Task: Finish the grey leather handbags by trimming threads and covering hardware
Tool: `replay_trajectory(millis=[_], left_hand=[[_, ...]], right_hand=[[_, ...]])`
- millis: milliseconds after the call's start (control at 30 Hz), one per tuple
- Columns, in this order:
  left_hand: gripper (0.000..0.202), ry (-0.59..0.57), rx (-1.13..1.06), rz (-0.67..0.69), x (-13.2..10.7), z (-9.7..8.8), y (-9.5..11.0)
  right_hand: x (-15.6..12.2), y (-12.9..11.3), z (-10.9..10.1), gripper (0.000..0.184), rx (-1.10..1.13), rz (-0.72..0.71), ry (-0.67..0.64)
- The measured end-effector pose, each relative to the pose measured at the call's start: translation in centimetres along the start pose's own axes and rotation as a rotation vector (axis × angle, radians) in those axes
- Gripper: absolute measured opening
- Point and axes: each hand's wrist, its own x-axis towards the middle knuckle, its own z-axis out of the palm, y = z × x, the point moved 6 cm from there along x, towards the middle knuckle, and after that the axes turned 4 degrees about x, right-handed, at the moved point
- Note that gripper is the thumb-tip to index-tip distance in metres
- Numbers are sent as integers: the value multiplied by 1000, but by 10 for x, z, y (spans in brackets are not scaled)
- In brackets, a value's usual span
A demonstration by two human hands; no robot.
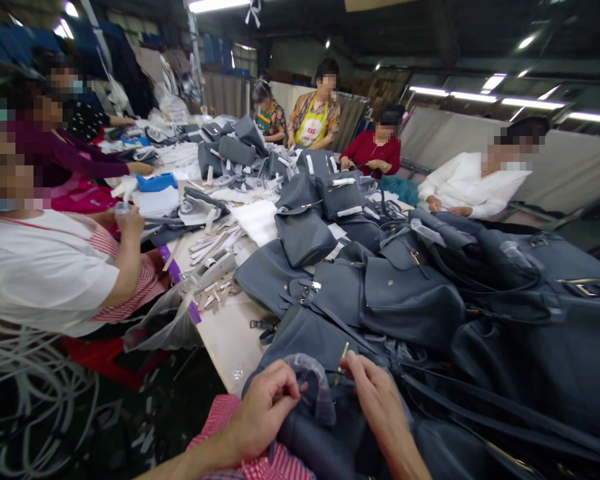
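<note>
A dark blue-grey handbag (300, 433) rests at the near edge of the table, in front of my body. Its curved handle (316, 373) is wrapped in clear plastic film and arches up between my hands. My left hand (270, 403) is at the left of the handle, thumb and fingers pinched together; what they hold, if anything, cannot be made out. On the other side, my right hand (373, 387) pinches a thin gold-coloured metal piece (345, 349) above the bag. Whether that piece is fixed to the bag is unclear.
More dark handbags (410, 293) lie heaped ahead and to the right. Cardboard strips (215, 243) and scraps cover the pale table (225, 340). A co-worker in a white shirt (45, 267) sits close at left; several others work around the table. White tubing (30, 387) lies at lower left.
</note>
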Motion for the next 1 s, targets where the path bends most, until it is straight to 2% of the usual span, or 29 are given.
replay_trajectory(millis=[67,133,267,333,400,500,567,633,733,833,900,1000], left_hand=[[16,-11,15,13,1,1,4],[15,-18,45,28,1,1,8],[15,-18,75,61,3,1,9],[14,-20,69,61,4,2,7],[11,-15,-5,-13,6,4,0],[17,20,-199,-238,6,6,-12],[27,48,-277,-333,5,3,-12],[33,57,-286,-372,5,-3,-7],[30,-49,-242,-450,2,-15,-2],[24,-180,-219,-532,-6,-29,-3],[27,-225,-282,-583,-15,-33,-7],[32,-306,-409,-654,-26,-21,-14]], right_hand=[[15,15,12,53,34,152,-154],[20,22,30,55,78,245,-277],[16,18,64,52,189,265,-418],[15,13,73,48,276,251,-425],[18,8,73,44,374,218,-369],[20,-2,61,49,489,170,-252],[15,-14,50,55,513,132,-199],[2,-30,44,51,503,68,-207],[-23,-50,47,43,472,-32,-356],[-42,-52,54,47,468,-4,-494],[-45,-46,55,47,444,20,-483],[-45,-41,52,34,394,-36,-363]])
